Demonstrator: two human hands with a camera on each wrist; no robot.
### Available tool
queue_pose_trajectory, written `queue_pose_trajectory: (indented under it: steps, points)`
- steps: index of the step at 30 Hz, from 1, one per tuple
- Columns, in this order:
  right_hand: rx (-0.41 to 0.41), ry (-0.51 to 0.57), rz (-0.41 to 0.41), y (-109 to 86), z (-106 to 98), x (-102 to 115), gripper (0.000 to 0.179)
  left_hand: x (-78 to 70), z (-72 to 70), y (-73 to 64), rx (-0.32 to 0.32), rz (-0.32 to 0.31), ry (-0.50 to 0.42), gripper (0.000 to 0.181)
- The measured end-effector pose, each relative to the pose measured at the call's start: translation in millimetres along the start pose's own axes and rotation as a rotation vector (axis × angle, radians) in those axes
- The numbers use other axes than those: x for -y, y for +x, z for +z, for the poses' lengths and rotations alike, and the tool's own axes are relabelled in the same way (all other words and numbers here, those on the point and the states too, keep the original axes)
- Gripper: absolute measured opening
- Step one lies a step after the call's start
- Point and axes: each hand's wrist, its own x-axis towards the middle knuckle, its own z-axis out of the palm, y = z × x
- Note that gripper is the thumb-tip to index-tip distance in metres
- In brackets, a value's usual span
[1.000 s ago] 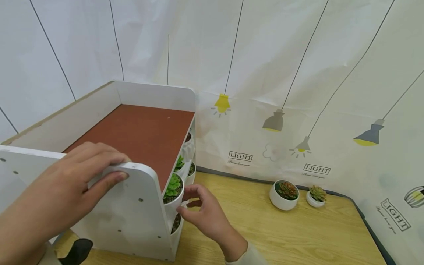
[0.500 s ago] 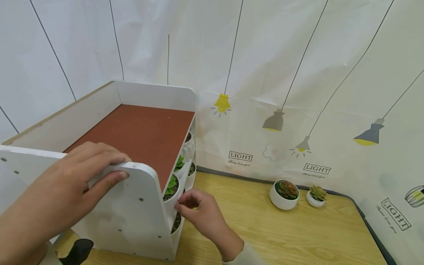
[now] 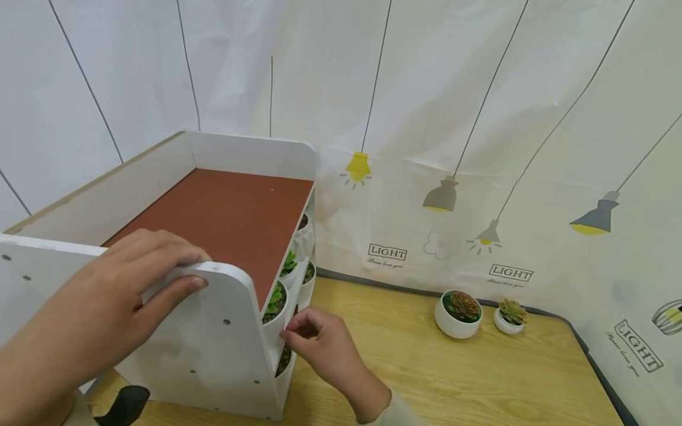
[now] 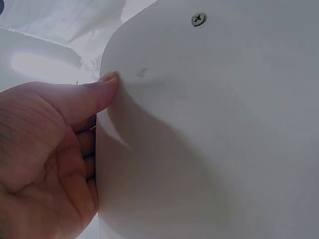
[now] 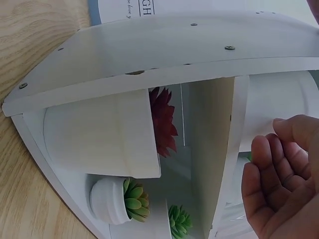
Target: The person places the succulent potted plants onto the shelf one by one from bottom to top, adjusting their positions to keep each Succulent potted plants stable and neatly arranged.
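Observation:
My left hand [image 3: 117,290] grips the top edge of the near side panel of a white shelf unit [image 3: 186,337], thumb on the outer face. In the left wrist view the thumb presses on the white panel [image 4: 209,129]. A white pot with a green succulent [image 3: 274,320] stands on the upper shelf, just inside the front edge. My right hand [image 3: 330,346] is at the front of that pot, its fingers loosely bent. In the right wrist view the thumb tip is by the white pot [image 5: 279,102], and nothing sits between the fingers; contact is hard to tell.
Below stand a large white pot [image 5: 104,139] with a red succulent and a small potted succulent [image 5: 107,201]. More pots fill the shelves. On the wooden table [image 3: 426,378] at right are a round potted succulent [image 3: 458,316] and a smaller one [image 3: 510,319]. A printed backdrop [image 3: 405,195] stands behind.
The succulent pot has gone deeper into the upper shelf, to the left. My right hand has let go of it and its fingers have drawn together. The left hand has stayed put.

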Motion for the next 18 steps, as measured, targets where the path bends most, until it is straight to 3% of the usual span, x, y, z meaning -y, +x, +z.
queue_pose_trajectory:
  steps: [6, 11, 18]
  points:
    - [-0.021, -0.003, -0.009, -4.5, -6, 1, 0.005, 0.8, 0.3, -0.3, 0.001, 0.001, 0.004, 0.031]
    - [-0.056, -0.003, -0.027, -8.4, -13, -2, 0.010, 1.1, 0.2, -0.1, -0.012, 0.018, 0.001, 0.023]
    - [-0.119, -0.029, -0.023, -12.7, -26, -11, 0.012, -0.7, -0.7, 0.7, 0.005, 0.009, 0.006, 0.033]
